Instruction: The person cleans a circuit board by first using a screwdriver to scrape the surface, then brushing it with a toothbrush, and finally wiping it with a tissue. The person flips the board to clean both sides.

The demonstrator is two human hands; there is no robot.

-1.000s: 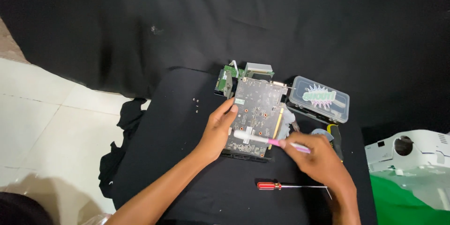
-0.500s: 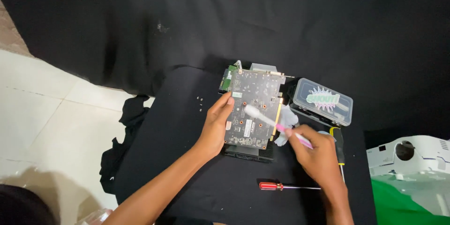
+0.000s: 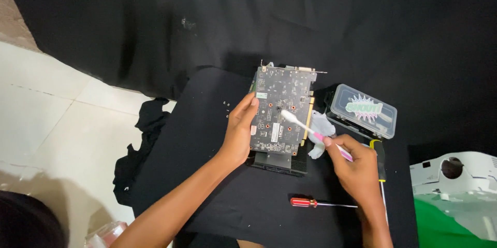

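Head view: just right of the frame's centre, a dark graphics card circuit board (image 3: 282, 111) lies on a black-draped tabletop (image 3: 207, 175), resting on its cooler block, whose edge shows below the board. The left hand (image 3: 240, 131) comes in from the lower left and grips the board's left edge, thumb on top and fingers (image 3: 248, 107) curled against the side. The right hand (image 3: 357, 168), at lower right, pinches the pink-and-white handle of a toothbrush (image 3: 310, 130) between thumb and fingers; its white head lies on the middle of the board.

Just right of the board lies a crumpled white tissue (image 3: 321, 134), and beyond it, toward the right of the frame, a clear plastic box (image 3: 362, 111) with a sticker on its lid. A red-handled screwdriver (image 3: 310, 203) lies below the board near the bottom of the frame, and a black-and-yellow-handled screwdriver (image 3: 380, 168) lies partly hidden behind the right hand. A few small screws (image 3: 226, 104) sit left of the board.

To brush well, I would judge that short, light strokes suit best, with the left hand holding the board firmly so it does not rock on the cooler, and the bristles kept off the small raised parts.
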